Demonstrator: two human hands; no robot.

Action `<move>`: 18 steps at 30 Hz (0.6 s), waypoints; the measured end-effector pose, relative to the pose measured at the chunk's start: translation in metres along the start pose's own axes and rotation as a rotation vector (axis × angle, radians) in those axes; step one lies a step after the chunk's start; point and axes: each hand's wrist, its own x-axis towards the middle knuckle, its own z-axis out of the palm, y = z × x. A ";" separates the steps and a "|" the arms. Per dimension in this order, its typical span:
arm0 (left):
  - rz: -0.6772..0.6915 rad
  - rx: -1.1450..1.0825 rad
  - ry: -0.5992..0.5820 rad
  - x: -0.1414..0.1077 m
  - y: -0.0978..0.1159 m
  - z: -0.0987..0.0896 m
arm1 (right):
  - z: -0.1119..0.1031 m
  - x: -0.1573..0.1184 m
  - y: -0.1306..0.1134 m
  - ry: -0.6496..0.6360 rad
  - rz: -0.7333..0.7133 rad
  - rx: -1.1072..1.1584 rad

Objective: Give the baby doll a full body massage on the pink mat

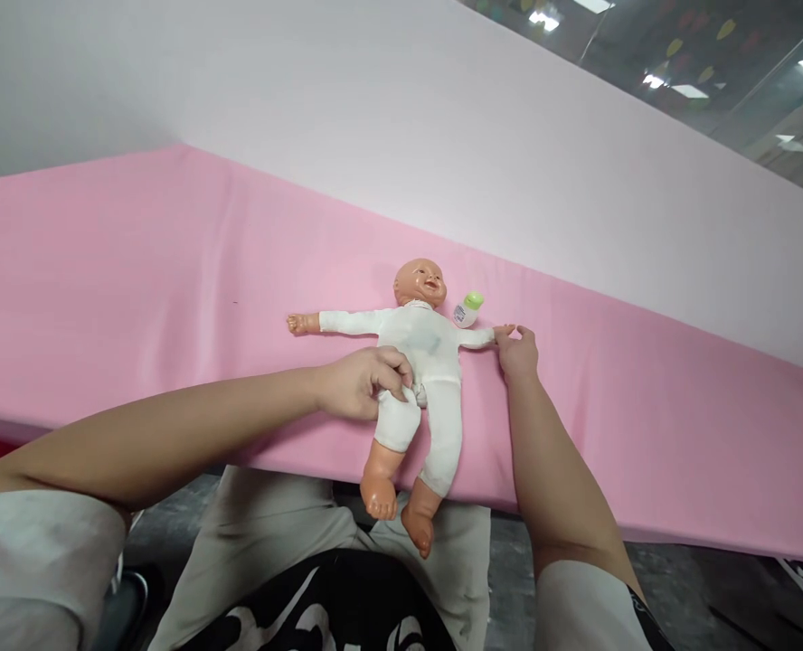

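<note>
A baby doll (432, 348) with a white cloth body lies on its back on the pink surface, arms spread and feet over the front edge. My left hand (364, 382) is closed at the top of the doll's leg on the left, fingers pinching the white cloth near the hip. At the right, my right hand (518, 354) holds the doll's small hand between thumb and finger. A small white bottle (466, 313) with a green cap lies tilted beside the doll's head, apart from both hands.
The pink-covered table (136, 271) stretches to both sides, with a white wall (374, 108) behind it. A window (686, 72) shows at the upper right. My legs (272, 533) are below the front edge.
</note>
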 end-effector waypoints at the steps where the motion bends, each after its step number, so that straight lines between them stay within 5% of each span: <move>1: 0.004 0.008 0.007 0.000 0.000 0.000 | 0.001 0.002 0.001 -0.013 0.001 -0.075; 4: 0.005 -0.002 0.046 0.002 0.000 -0.003 | 0.002 0.001 -0.001 -0.030 -0.043 -0.138; 8: -0.045 -0.059 0.160 0.003 -0.005 -0.010 | 0.003 -0.015 -0.012 0.027 -0.116 0.113; 13: -0.248 -0.071 0.329 0.003 -0.021 -0.023 | 0.016 -0.045 -0.031 0.036 -0.447 0.356; 18: -0.487 -0.053 0.416 0.004 -0.041 -0.032 | 0.035 -0.064 -0.043 -0.175 -0.755 0.083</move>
